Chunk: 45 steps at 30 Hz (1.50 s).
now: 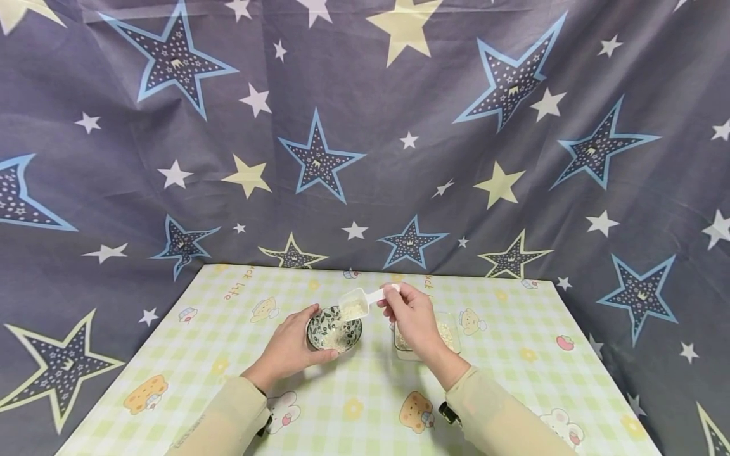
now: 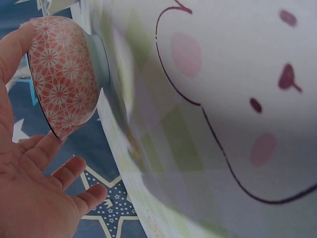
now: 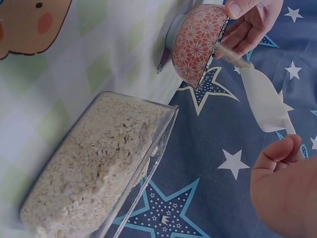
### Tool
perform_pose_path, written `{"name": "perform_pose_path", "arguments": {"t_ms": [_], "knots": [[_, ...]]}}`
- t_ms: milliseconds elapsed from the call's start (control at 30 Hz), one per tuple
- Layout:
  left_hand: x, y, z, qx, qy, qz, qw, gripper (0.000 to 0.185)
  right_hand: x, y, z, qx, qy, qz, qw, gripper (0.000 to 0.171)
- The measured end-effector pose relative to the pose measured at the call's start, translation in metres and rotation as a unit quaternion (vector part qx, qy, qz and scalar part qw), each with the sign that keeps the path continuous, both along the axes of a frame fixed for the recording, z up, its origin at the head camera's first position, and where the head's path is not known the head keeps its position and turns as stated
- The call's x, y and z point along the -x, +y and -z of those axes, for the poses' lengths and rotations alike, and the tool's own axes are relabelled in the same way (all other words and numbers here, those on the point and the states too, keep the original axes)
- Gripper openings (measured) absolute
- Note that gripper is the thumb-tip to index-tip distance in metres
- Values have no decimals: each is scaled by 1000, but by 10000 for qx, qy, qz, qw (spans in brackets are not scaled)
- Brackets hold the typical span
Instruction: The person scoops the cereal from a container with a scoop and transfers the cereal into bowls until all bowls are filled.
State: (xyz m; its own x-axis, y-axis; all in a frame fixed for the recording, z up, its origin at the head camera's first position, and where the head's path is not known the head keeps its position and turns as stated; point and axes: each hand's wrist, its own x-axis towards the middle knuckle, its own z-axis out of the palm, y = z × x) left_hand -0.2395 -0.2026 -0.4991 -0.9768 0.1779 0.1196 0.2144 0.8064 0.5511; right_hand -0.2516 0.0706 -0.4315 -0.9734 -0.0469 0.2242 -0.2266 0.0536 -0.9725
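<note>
My left hand (image 1: 301, 337) holds a small bowl (image 1: 334, 329) on the table, thumb on the near rim and fingers round the far side. The bowl is dark with leaf print inside and red-flowered outside (image 2: 62, 74), and holds some pale flakes. My right hand (image 1: 395, 296) pinches the handle of a white plastic scoop (image 1: 356, 304), tilted just above the bowl with flakes in it. In the right wrist view the scoop (image 3: 265, 99) reaches toward the bowl (image 3: 198, 44), and my right hand (image 3: 283, 161) is at the lower right.
A clear rectangular container (image 3: 99, 168) full of pale flakes stands right of the bowl, partly behind my right wrist (image 1: 450, 335). The table (image 1: 228, 380) has a green checked cartoon cloth. A star-print curtain (image 1: 365, 126) hangs close behind it.
</note>
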Motion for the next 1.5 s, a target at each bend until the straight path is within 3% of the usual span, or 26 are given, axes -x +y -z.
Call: {"name": "perform_pose_path", "arguments": {"t_ms": [133, 233, 333, 433, 533, 600, 667, 767, 833, 933, 1033, 1300, 1500], "knots": [[0, 1, 0, -2, -5, 0, 10000, 120, -3, 1, 1, -515, 542, -108, 9971, 24], [0, 1, 0, -8, -27, -7, 10000, 119, -6, 2, 4, -1127, 1002, -298, 9881, 22], [0, 2, 0, -18, -43, -27, 10000, 119, -9, 4, 7, -1913, 1650, -522, 9662, 22], [1, 2, 0, -37, -31, -43, 10000, 119, -11, 5, 10, -2571, 2396, -698, 9336, 22], [2, 1, 1, -57, 2, -31, 10000, 119, -12, 5, 13, -2858, 2830, -821, 9119, 22], [2, 1, 2, -54, -2, -31, 10000, 119, -13, 5, 14, -2814, 2691, -874, 9169, 23], [1, 1, 2, -45, -11, -32, 10000, 119, -12, 6, 14, -2495, 2154, -842, 9403, 24], [1, 1, 3, -22, -19, -16, 10000, 119, -8, 10, 12, -1323, 852, -632, 9855, 27], [0, 2, 2, -29, -5, 20, 10000, 119, -3, 17, 11, -340, 16, -336, 9989, 30], [-2, 3, 1, -24, 24, 85, 10000, 117, 5, 35, 9, 761, -837, 104, 9935, 31], [-3, 3, -1, -44, 72, 149, 9999, 116, 8, 63, 10, 1156, -1299, 445, 9838, 29], [-3, 14, -10, -244, 253, 266, 9990, 113, 5, 144, 14, 979, -1615, 913, 9778, 29], [-2, 37, -18, -199, 337, 498, 9980, 111, -4, 177, 17, 723, -1628, 1140, 9774, 25]]}}
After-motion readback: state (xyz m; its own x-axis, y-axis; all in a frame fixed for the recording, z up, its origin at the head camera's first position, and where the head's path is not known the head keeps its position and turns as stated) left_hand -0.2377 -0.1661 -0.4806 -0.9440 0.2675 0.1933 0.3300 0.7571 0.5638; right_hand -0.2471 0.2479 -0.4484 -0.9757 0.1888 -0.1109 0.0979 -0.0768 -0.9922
